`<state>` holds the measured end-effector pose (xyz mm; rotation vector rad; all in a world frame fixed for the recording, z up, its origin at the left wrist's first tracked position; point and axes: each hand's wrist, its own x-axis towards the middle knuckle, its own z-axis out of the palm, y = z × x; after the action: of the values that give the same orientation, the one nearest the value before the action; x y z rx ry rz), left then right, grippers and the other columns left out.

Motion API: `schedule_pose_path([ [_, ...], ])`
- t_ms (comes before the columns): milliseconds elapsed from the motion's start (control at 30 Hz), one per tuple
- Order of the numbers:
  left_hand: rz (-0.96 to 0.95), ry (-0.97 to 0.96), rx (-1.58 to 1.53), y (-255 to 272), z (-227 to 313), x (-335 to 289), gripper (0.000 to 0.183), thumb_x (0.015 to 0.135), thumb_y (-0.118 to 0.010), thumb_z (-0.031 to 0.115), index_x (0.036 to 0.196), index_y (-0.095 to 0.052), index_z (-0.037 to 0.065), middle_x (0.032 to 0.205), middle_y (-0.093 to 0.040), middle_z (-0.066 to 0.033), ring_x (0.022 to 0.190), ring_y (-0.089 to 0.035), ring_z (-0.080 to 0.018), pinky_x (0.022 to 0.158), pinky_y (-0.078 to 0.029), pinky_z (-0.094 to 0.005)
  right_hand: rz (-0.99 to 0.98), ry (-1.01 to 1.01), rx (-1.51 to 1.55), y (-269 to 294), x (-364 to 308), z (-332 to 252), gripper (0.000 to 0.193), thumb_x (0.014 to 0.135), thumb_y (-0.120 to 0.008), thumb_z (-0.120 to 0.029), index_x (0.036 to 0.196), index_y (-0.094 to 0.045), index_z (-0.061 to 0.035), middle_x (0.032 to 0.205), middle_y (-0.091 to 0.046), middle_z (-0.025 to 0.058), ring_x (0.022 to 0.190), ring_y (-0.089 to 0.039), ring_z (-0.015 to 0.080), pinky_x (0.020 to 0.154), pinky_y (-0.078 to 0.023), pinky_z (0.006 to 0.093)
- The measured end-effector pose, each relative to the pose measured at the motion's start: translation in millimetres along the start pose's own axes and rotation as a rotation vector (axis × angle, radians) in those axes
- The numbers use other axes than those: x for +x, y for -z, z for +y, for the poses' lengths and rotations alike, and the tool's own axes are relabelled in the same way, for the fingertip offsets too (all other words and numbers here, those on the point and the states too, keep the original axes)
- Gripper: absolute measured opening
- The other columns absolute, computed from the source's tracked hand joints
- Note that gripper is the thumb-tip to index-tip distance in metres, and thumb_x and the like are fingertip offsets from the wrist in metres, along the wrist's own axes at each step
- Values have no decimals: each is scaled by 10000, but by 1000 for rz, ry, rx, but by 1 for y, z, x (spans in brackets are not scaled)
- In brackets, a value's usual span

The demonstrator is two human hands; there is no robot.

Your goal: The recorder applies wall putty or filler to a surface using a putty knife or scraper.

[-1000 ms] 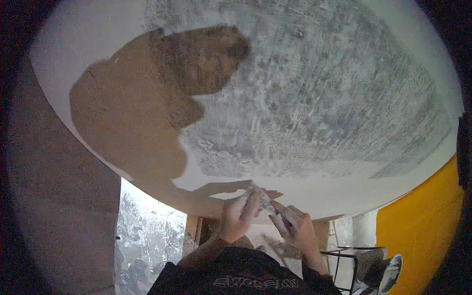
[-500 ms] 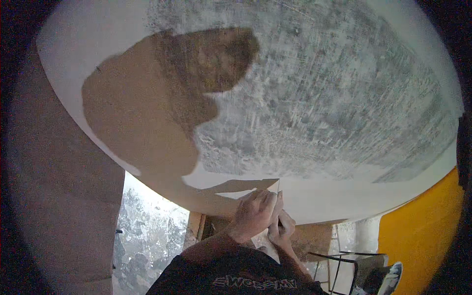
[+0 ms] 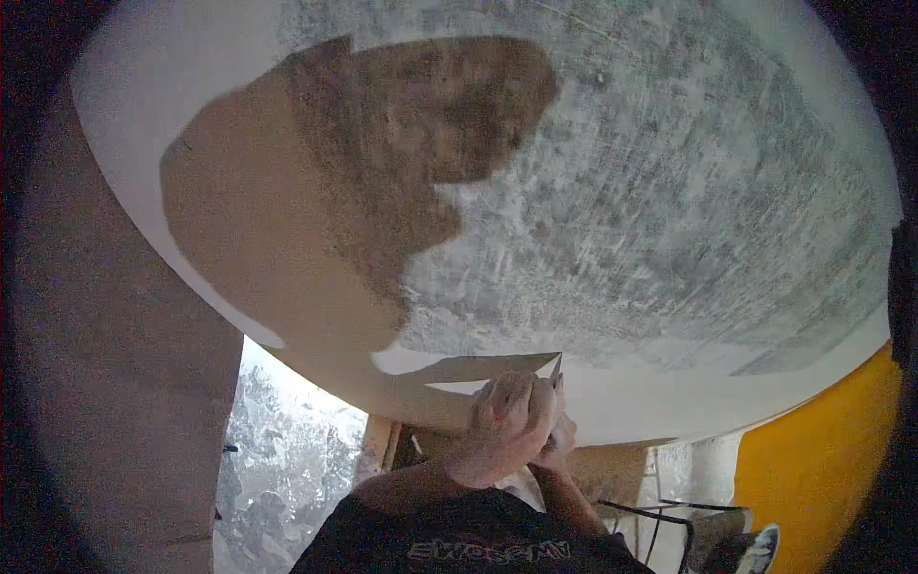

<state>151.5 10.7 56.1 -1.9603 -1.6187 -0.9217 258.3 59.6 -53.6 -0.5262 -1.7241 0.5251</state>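
1. Left hand (image 3: 507, 416): lower middle of the view, back of the hand toward the camera, fingers curled in close, not spread. Grip contents mostly hidden.
2. Right hand (image 3: 562, 435): just beside the left hand and partly behind it. Fingers look bent; can't tell whether they close on anything.
3. Thin blade (image 3: 557, 370): pale, pointed in outline, tip upward, showing at the upper right edge of the left hand, above the right hand. Handle not visible; can't tell which hand carries it, or both.
4. Blade tip overlaps the pale surface (image 3: 660, 383) in view; can't tell whether it touches.
5. Same surface spreads over most of the view: smooth and whitish along the rim, patchy grey-white with scratchy streaks across the middle and right.
6. Large brown shadow (image 3: 258, 210) on its left half; a narrow strip of shadow runs right, to the blade tip.
7. Forearms rise from the lower edge, in front of a dark shirt (image 3: 449, 521) with pale lettering.
8. Lower left: bright mottled panel (image 3: 287, 440), beside a brownish wall (image 3: 124, 383).
9. Lower right: black metal frame (image 3: 687, 536), near an orange wall (image 3: 813, 459). Pale rounded object (image 3: 762, 548) next to the frame; kind unclear.
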Motion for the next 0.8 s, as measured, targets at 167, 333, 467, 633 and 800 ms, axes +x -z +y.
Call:
schedule_pose_path([
  [167, 87, -126, 224, 4, 1, 7, 348, 708, -610, 151, 995, -524, -27, 827, -510, -118, 746, -557, -259, 613, -469, -349, 72, 40, 60, -3, 16, -1, 203, 763, -639, -96, 906, -634, 47, 863, -659, 131, 764, -639, 218, 674, -494, 323],
  [333, -118, 14, 15, 7, 8, 12, 400, 710, -585, 118, 1094, -558, 6, 960, -524, -137, 894, -532, -287, 694, -448, -400, 83, 13, 37, 8, 20, -8, 201, 753, -639, -47, 926, -633, 55, 820, -651, 126, 692, -623, 199, 631, -484, 281],
  [467, 104, -83, 204, 13, 6, 28, 210, 710, -611, 169, 861, -550, 36, 783, -494, -72, 709, -550, -212, 560, -449, -329, 98, 72, -21, 14, 34, -14, 121, 717, -631, -8, 819, -588, 41, 664, -582, 130, 540, -560, 216, 514, -454, 296],
  [633, 226, -31, 75, 24, -4, 38, 152, 748, -647, 171, 766, -520, 90, 641, -435, -49, 569, -530, -203, 463, -419, -312, 30, 80, -47, 25, 40, -23, 109, 724, -571, 16, 833, -577, 22, 653, -561, 125, 549, -545, 233, 514, -442, 290],
  [800, 46, 31, -289, 21, 8, -24, 168, 776, -639, 198, 759, -523, 78, 674, -506, -90, 595, -559, -251, 507, -445, -357, -84, -44, 6, 24, -9, -46, 82, 740, -549, 8, 819, -558, 28, 670, -570, 105, 551, -546, 189, 509, -436, 281],
])
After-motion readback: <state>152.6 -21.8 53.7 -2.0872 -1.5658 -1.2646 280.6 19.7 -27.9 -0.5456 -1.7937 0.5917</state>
